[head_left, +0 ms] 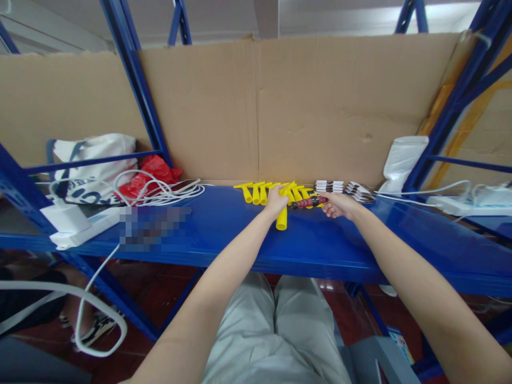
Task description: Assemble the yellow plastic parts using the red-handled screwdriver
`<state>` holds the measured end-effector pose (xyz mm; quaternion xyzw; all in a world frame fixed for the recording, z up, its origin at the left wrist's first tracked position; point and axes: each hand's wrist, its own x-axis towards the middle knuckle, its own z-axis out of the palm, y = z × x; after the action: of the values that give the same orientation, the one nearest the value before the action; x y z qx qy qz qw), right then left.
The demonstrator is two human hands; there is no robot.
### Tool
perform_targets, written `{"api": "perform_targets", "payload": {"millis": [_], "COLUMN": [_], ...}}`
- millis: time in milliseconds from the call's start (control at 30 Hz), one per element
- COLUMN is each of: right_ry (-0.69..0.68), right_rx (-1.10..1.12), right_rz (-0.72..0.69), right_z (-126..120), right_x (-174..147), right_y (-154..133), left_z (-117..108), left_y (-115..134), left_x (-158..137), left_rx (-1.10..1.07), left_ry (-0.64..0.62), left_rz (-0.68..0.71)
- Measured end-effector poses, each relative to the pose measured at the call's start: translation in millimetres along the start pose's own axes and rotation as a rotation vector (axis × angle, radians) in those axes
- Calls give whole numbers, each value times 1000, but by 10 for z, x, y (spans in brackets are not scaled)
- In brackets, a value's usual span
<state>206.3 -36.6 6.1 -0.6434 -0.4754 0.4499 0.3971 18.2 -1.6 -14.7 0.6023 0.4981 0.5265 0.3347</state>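
Observation:
My left hand (276, 201) is closed around a yellow T-shaped piece with a round tubular handle (282, 220), whose end points toward me. My right hand (338, 206) grips a dark red and black patterned stick-like item (307, 202); its exact kind is unclear. The tip of that item reaches close to the yellow piece, and I cannot tell whether they touch. Behind my hands, several more yellow T-shaped pieces (256, 194) lie in a row along the cardboard. Just past my right hand are stacked small white-and-black packs (329, 186) and a looser pile of similar ones (359, 192).
Cardboard (320, 106) walls the back of the blue shelf (224, 234). On the left are a white bag (96, 160), red plastic (154, 173), coiled white cable (168, 196) and a power strip (94, 226). A white pouch (404, 162) and blue post (452, 117) stand right.

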Motion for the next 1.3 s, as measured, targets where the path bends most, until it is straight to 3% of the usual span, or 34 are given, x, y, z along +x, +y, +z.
{"api": "perform_targets", "payload": {"millis": [100, 300, 667, 1000, 1300], "right_ry": [-80, -69, -24, 166, 239], "right_rx": [-129, -288, -503, -833, -903], "right_rz": [64, 81, 94, -88, -222], "right_z": [15, 68, 97, 29, -50], "right_x": [55, 42, -68, -26, 104], "right_y": [58, 66, 5, -1, 41], "left_z": [6, 32, 77, 118, 90], "left_y": [-34, -85, -95, -153, -203], "left_x": [-1, 11, 11, 21, 66], "left_rx": [33, 178, 243, 308, 390], "left_ry": [-1, 7, 29, 56, 71], "left_rz": [40, 124, 80, 139, 285]}}
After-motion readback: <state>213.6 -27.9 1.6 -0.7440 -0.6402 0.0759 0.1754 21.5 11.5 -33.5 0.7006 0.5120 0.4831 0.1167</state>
